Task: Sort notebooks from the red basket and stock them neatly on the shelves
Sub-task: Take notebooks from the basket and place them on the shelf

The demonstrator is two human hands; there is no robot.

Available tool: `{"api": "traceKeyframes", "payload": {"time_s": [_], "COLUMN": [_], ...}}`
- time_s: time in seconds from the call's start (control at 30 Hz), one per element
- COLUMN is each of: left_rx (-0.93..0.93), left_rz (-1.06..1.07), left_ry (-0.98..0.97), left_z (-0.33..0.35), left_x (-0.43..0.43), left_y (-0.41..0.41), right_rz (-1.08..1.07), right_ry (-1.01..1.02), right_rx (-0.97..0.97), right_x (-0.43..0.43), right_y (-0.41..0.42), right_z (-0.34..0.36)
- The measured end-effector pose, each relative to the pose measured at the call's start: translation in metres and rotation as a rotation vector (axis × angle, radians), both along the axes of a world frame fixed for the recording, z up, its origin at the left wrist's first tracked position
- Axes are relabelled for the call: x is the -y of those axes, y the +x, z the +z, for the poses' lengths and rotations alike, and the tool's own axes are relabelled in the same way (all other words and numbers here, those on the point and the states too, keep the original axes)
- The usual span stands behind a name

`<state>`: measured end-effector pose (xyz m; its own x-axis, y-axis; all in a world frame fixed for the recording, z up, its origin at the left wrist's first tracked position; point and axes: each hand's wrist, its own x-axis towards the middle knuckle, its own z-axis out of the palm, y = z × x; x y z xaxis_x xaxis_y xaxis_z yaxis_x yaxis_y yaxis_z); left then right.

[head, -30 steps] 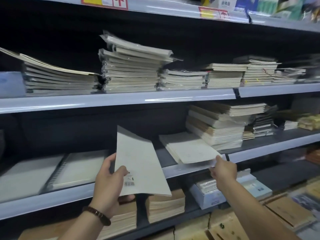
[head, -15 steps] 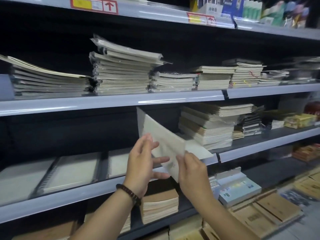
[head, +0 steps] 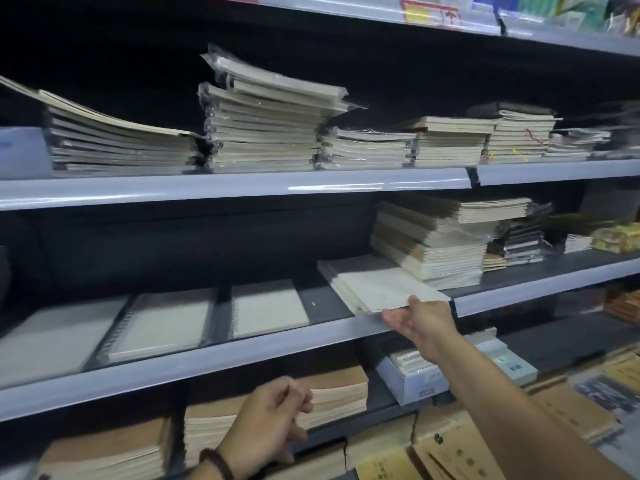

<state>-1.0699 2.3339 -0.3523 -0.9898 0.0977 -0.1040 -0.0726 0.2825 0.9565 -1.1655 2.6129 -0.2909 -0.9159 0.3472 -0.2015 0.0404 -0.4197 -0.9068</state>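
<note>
A pale notebook (head: 384, 287) lies on top of a low stack on the middle shelf (head: 207, 362), close to the front lip. My right hand (head: 420, 323) reaches to its near corner, thumb on the cover and fingers under the edge. My left hand (head: 273, 415) hangs lower, in front of the bottom shelf, holding nothing, fingers loosely curled. Left of the stack lie three flat spiral notebooks (head: 270, 308). The red basket is out of sight.
A tall stack of brown-edged notebooks (head: 433, 244) stands just right of the low stack. The upper shelf (head: 242, 185) carries several wrapped stacks. Below are tan notebook piles (head: 329, 389) and a white box (head: 415, 379). A dark gap lies between the spiral notebooks and the low stack.
The notebook that both hands held upright half a second ago now lies flat on the low stack. My left hand let go and dropped down; my right hand stays at the notebook's corner.
</note>
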Motion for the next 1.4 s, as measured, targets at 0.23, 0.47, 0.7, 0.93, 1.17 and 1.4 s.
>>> {"api": "traceKeyframes", "payload": {"time_s": [0.23,0.47,0.7,0.93,1.17,1.4], "left_rx": [0.152,0.244,0.47,0.542,0.422,0.743], "left_rz": [0.063,0.027,0.049,0.03,0.026,-0.012], "left_ry": [0.005,-0.155,-0.229,-0.348,-0.424,-0.477], "left_z": [-0.06,-0.138,-0.263,-0.354,-0.382,-0.421], "left_x": [0.032,0.068,0.122,0.151,0.134,0.139], "left_y": [0.008,0.032,0.082,0.098,0.095,0.103], "right_rz": [-0.153,0.17,0.752,0.838,0.656,0.612], "right_ry": [0.155,0.583,1.011,1.133,1.023,1.07], "right_rx": [0.077,0.032,0.258,0.571,0.721,0.712], "right_x": [0.004,0.078,0.17,0.204,0.215,0.215], "right_y": [0.0,0.047,0.114,0.143,0.144,0.142], "right_z": [-0.037,-0.136,-0.313,-0.429,-0.468,-0.491]}}
